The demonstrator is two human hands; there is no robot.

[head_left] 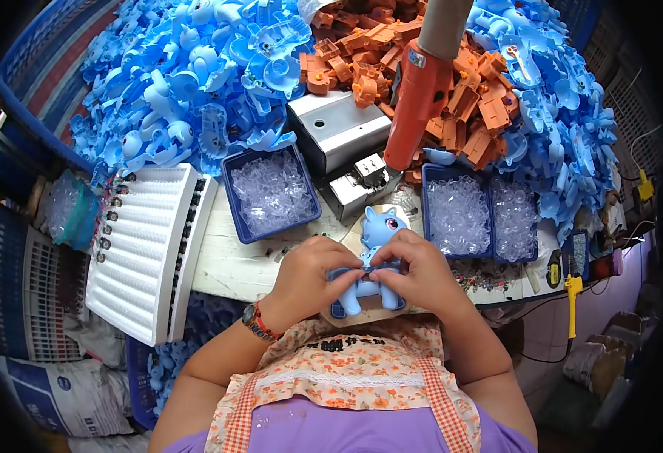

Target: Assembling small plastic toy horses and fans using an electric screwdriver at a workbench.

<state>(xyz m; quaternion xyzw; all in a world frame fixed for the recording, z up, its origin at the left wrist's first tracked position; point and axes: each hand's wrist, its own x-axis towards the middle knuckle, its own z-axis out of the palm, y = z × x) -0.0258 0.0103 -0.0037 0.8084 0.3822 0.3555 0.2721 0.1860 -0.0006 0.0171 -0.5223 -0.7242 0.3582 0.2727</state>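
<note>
A light blue pony-shaped toy (380, 226) with a pink eye lies on a small board (334, 320) at the table's near edge, its head pointing away from me. Over its body, my left hand (310, 273) pinches thumb and forefinger together from the left. My right hand (416, 273) does the same from the right, fingertips almost meeting the left ones. Whatever small part sits between these fingertips is hidden. Beyond the toy stands a metal block device (350, 189), and an orange-handled power screwdriver (416, 98) hangs point-down above it.
Dark blue bins of clear plastic pieces stand left (301, 220) and right (460, 253). White trays (139, 257) lean at the left. Blue toy shells (173, 98) and orange plastic boxes (490, 113) are heaped behind. A yellow-handled soldering iron (573, 302) is at the right.
</note>
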